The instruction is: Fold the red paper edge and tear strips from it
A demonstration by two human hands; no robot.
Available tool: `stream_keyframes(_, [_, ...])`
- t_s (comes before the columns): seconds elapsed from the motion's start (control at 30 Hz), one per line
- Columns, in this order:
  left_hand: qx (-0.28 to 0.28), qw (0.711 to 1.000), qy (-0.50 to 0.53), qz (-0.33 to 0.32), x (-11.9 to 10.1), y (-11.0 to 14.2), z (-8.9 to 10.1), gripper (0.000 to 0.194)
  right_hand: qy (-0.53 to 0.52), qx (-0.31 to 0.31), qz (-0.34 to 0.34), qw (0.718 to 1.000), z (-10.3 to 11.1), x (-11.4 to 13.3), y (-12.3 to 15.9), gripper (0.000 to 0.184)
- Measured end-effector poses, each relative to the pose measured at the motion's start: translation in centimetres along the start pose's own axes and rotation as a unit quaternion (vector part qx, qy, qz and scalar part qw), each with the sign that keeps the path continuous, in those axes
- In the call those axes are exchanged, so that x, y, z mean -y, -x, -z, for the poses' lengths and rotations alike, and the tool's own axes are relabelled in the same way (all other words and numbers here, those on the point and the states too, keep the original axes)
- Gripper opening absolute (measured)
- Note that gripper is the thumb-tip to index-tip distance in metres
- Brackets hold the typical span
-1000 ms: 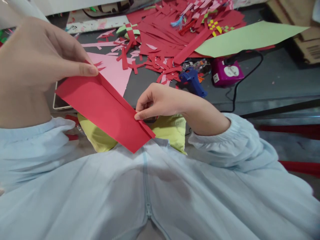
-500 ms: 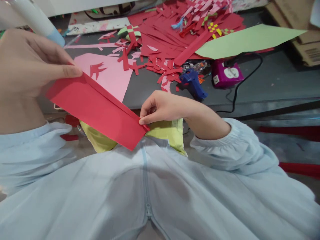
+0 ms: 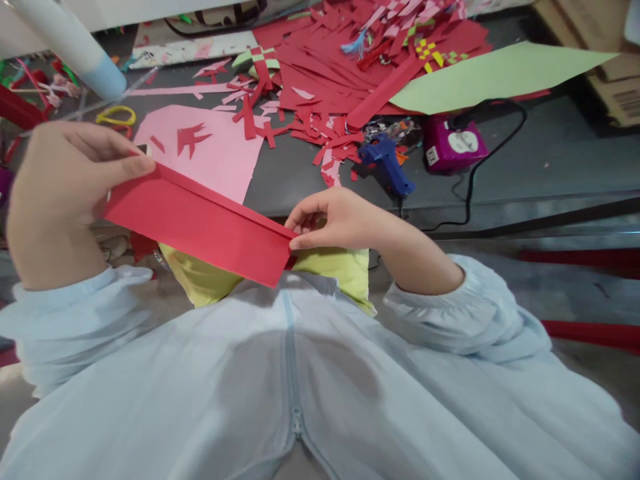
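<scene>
A long piece of red paper (image 3: 210, 230) with a narrow fold along its upper edge stretches between my hands above my lap, its right end lower than its left. My left hand (image 3: 85, 170) pinches its upper left corner between thumb and fingers. At the other end, my right hand (image 3: 325, 220) pinches the folded edge near the right corner. Behind the red paper, a pink sheet (image 3: 215, 160) lies on the table with small red cut scraps on it.
A blue glue gun (image 3: 387, 163) and a purple box (image 3: 455, 147) with a black cord lie on the dark table (image 3: 540, 163). Behind are a heap of red paper strips (image 3: 325, 73) and a green sheet (image 3: 490, 80). Yellow-handled scissors (image 3: 116, 116) lie at the left, cardboard boxes (image 3: 610, 87) at the right.
My left hand has come down and the red paper now slopes less. My right hand has shifted slightly right. Yellow handles have come into sight behind my left hand.
</scene>
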State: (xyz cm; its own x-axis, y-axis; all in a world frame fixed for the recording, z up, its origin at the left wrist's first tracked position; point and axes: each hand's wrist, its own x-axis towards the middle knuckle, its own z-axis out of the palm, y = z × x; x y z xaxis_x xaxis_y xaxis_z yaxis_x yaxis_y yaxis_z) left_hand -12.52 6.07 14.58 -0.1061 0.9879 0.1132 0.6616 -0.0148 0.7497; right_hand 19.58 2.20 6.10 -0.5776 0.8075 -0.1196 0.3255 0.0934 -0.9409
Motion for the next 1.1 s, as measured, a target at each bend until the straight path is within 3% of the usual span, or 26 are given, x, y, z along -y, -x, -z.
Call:
stream_keyframes(0.07, [0.0, 1.0, 0.012, -0.01, 0.4, 1.0, -1.1, 0.043, -0.004, -0.05, 0.001, 0.999, -0.6, -0.5, 0.6, 0.027])
stream_keyframes(0.13, [-0.009, 0.998, 0.062, 0.024, 1.3, 1.8, -2.1, 0.048, 0.001, -0.094, 0.003, 0.996, -1.2, -1.1, 1.1, 0.032])
stream_keyframes(0.27, [-0.025, 0.986, 0.147, 0.07, 3.8, 3.3, -3.7, 0.049, 0.021, -0.16, 0.01, 0.987, -2.1, -2.1, 2.0, 0.023])
stream_keyframes(0.47, [-0.024, 0.971, 0.228, 0.062, 6.4, 5.8, -5.2, 0.041, -0.004, -0.241, -0.011, 0.97, -2.9, -3.2, 2.8, 0.02])
stream_keyframes(0.77, [0.007, 0.957, 0.283, 0.057, 7.2, 9.2, -6.8, 0.042, -0.051, -0.299, -0.035, 0.952, -3.1, -5.3, 3.5, 0.019])
stream_keyframes(0.97, [0.055, 0.964, 0.256, 0.051, 7.5, 10.2, -7.1, 0.032, -0.109, -0.357, -0.035, 0.927, -3.2, -6.1, 3.7, 0.018])
stream_keyframes(1.1, [0.095, 0.966, 0.229, 0.073, 7.6, 10.4, -7.6, 0.037, -0.115, -0.381, -0.028, 0.917, -3.1, -7.0, 3.9, 0.017])
